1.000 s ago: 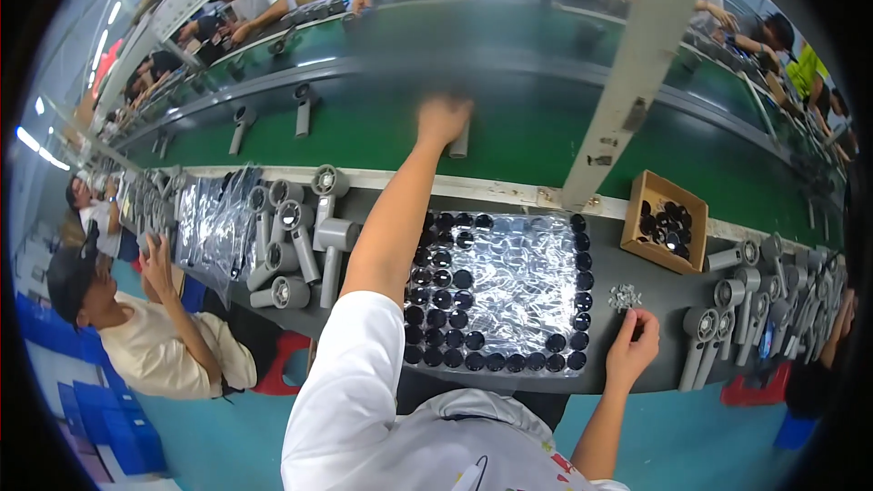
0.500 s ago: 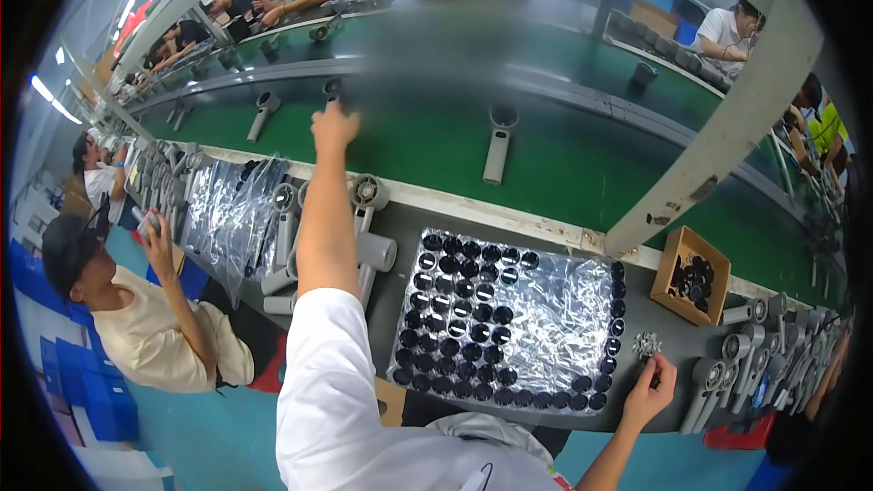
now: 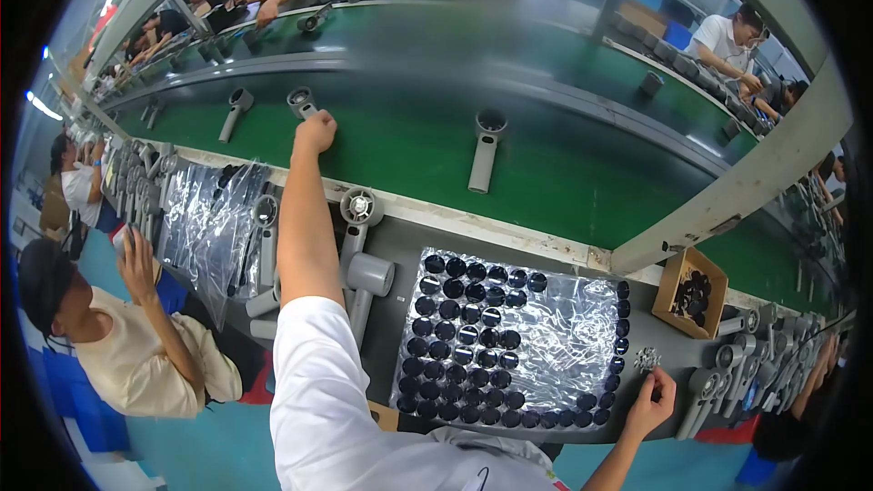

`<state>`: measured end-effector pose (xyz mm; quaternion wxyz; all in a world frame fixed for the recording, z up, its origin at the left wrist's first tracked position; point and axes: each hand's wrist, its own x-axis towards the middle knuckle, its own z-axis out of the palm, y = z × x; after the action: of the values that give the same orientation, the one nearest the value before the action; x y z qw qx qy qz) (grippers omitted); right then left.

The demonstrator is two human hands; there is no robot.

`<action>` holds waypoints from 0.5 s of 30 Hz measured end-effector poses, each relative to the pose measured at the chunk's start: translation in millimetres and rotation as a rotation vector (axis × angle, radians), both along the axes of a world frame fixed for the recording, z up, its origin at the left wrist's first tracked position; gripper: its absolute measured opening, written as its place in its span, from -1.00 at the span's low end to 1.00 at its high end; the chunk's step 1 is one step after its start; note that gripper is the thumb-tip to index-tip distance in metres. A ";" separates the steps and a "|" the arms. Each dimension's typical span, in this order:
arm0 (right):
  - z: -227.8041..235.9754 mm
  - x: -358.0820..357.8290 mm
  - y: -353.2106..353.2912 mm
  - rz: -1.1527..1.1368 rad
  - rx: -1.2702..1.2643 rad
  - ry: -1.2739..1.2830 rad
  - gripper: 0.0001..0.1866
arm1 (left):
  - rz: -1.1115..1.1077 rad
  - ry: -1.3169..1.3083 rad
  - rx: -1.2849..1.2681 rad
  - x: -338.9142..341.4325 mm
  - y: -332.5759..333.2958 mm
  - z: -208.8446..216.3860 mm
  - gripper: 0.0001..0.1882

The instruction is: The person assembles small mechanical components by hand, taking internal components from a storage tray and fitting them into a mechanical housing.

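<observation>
My left arm reaches across to the green conveyor belt. There my left hand is closed round the handle of a grey handheld fan, whose round head shows past the fingers. My right hand rests low on the right of the bench, fingers curled and pinched together beside a small pile of tiny silvery parts; whatever is in the pinch is too small to name. Between my arms lies a plastic-covered tray with rows of round black caps, some bearing a white mark.
Grey fans lie beside my left forearm, and more are heaped at the right. A cardboard box holds black parts. A pale post slants up at the right. A co-worker sits at the left; others work across the belt.
My left hand and the fan under it have shifted left and slightly nearer. The whole view has turned a little. My right hand stays by the tiny parts.
</observation>
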<state>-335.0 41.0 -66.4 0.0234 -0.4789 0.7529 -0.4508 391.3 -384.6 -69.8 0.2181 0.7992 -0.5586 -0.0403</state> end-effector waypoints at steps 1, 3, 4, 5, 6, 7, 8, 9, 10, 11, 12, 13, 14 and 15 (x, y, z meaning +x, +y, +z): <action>-1.4 -0.4 -0.5 -0.011 -0.023 0.023 -0.86 | 0.062 0.158 -0.039 -9.5 2.8 2.8 -0.70; -2.2 -1.9 1.1 -0.013 -0.046 0.053 -0.85 | 0.132 0.323 -0.081 -32.6 13.1 24.0 -0.71; -2.6 -1.1 0.6 -0.031 -0.038 0.024 -0.84 | 0.111 0.712 -0.059 -34.2 20.8 39.3 -0.72; -3.3 -1.3 0.7 -0.049 -0.028 -0.007 -0.84 | 0.081 1.100 -0.041 -36.0 30.4 54.6 -0.72; -4.3 -2.1 0.9 -0.030 -0.029 -0.009 -0.84 | 0.098 1.098 -0.053 -38.7 41.9 69.1 -0.72; -5.7 -3.4 0.6 -0.016 -0.049 -0.011 -0.83 | 0.009 1.308 -0.048 -40.6 55.5 84.2 -0.70; -7.3 -4.7 1.9 -0.008 -0.071 -0.016 -0.83 | -0.094 1.512 -0.043 -45.2 69.0 101.2 -0.58; -7.3 -5.0 3.5 -0.001 -0.071 -0.020 -0.83 | -0.245 1.509 -0.108 -53.9 85.5 112.3 -0.47; -6.5 -4.9 2.7 0.024 -0.087 -0.036 -0.83 | -0.396 1.499 -0.173 -63.2 107.1 120.9 -0.35; -5.1 -6.4 9.3 0.009 -0.104 -0.047 -0.84 | -0.439 1.388 -0.251 -103.2 129.7 143.4 -0.27; -4.2 -6.7 13.0 -0.015 -0.103 -0.049 -0.84 | -0.475 1.271 -0.335 -141.5 165.5 168.8 -0.18; -3.7 -5.2 12.2 -0.012 -0.137 -0.139 -0.86 | -0.532 1.267 -0.363 -159.2 198.1 182.2 -0.12; -4.4 -4.8 12.2 -0.005 -0.169 -0.226 -0.87 | -0.585 1.264 -0.392 -173.0 226.7 189.1 -0.06; -8.2 -11.5 15.0 0.015 -0.167 -0.299 -0.91 | -0.677 1.394 -0.317 -188.1 249.7 190.8 -0.07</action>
<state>-346.5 56.0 -74.6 0.0984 -0.4123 0.6974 -0.5779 203.2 -134.9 121.0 0.6050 0.3358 -0.5048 -0.5160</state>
